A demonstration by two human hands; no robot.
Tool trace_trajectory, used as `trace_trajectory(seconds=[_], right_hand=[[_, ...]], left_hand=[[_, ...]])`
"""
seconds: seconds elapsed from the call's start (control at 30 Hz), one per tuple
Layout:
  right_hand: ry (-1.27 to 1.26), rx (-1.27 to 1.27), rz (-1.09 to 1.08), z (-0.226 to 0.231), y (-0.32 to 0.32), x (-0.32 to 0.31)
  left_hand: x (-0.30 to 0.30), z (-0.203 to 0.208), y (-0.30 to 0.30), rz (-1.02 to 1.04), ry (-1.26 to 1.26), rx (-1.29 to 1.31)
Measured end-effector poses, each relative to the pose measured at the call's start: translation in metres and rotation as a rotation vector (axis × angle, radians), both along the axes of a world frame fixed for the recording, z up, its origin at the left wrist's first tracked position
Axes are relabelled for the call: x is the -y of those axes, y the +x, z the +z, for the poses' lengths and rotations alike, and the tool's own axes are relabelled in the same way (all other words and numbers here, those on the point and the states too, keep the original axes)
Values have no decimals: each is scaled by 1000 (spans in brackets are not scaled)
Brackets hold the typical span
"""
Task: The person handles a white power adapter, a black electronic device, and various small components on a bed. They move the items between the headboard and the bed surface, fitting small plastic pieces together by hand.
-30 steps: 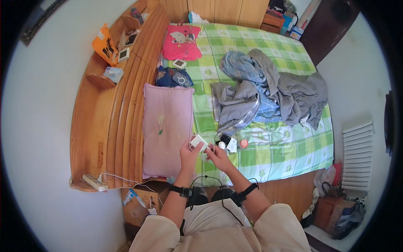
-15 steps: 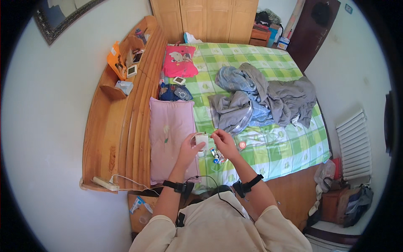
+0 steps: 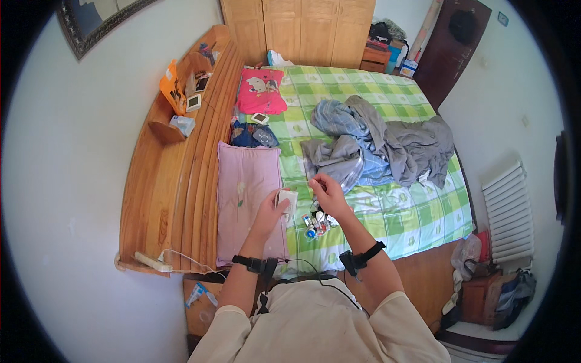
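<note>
My left hand (image 3: 271,210) is closed round a small white rectangular box (image 3: 289,202), held above the edge of the pink pillow. To the right and a little farther off, my right hand (image 3: 328,195) is raised with thumb and fingers pinched together. Whatever sits in that pinch, if anything, is too small to make out. Below and between both hands, a cluster of small bottles and tubes (image 3: 315,227) lies on the green checked bedspread (image 3: 393,212), partly covered by my right wrist.
The pink pillow (image 3: 242,181) lies by the wooden headboard (image 3: 181,187). Crumpled grey and blue bedding (image 3: 387,142) covers the bed's middle. Beyond are a bright pink cushion (image 3: 261,91) and a white-framed device (image 3: 259,118). A black cable (image 3: 308,264) runs between my wrist straps.
My right hand has drawn away from the white box, up and to the right. My left hand keeps the box in nearly the same place, turned slightly.
</note>
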State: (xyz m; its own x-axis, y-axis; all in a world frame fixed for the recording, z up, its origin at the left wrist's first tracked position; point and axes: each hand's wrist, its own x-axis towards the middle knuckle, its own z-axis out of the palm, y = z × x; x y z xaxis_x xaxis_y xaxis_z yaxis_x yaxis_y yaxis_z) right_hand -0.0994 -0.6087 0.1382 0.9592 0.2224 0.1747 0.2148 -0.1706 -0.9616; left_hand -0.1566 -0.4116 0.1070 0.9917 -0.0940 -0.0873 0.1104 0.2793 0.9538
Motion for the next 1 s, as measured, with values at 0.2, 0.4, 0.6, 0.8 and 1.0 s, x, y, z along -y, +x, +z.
trace_trajectory(seconds=[0.2, 0.4, 0.6, 0.8, 1.0], right_hand=[[-40, 9, 64, 0, 16, 7], [52, -58, 113, -7, 19, 5], [134, -176, 202, 3, 31, -4], [162, -192, 276, 2, 46, -3], [34, -90, 268, -4, 63, 5]], left_hand=[[13, -2, 20, 60, -159, -60], [29, -2, 50, 116, -290, -4], [47, 13, 75, 181, -475, 17], [60, 20, 106, 207, -505, 11], [72, 25, 123, 104, -415, -133]])
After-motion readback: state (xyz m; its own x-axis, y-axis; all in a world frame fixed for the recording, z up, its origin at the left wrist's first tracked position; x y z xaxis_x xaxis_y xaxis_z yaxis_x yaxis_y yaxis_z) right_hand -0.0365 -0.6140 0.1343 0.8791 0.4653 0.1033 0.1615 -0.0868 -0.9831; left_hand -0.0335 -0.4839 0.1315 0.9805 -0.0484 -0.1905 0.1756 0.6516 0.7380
